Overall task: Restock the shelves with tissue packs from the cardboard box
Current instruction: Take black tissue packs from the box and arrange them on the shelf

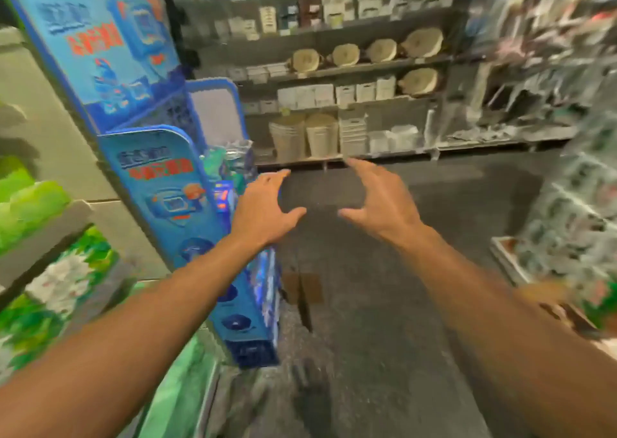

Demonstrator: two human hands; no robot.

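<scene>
1. Arms reach out from the bottom of the picture, both bare, over a dark grey floor (367, 320).
2. Left hand (263, 210) is up in the air with its fingers spread apart and its thumb pointing to the right. It holds nothing.
3. Right hand (380, 200) is up in the air too, fingers spread and a little bent, thumb pointing to the left. It holds nothing. The two hands face each other with a gap between them.
4. Green packs (40, 264) sit on the left shelves (43, 234) close by, at the left edge. They are blurry, so I cannot tell for sure that they are tissue packs.
5. A tall blue display stand (150, 170) with pictures and orange writing stands just beside the left arm. Its foot is on the floor.
6. A small brown patch (303, 287) lies on the floor between the two arms.
7. On the right edge there is a blurry rack of goods (574, 204). A low brownish edge (510, 264) shows under it, too blurred to say whether it is the cardboard box.
8. Far away, across the floor, a back wall of dark shelves (334, 70) holds round pale baskets (344, 55), white boxes (334, 95), and two pale buckets (303, 135) near the bottom.
</scene>
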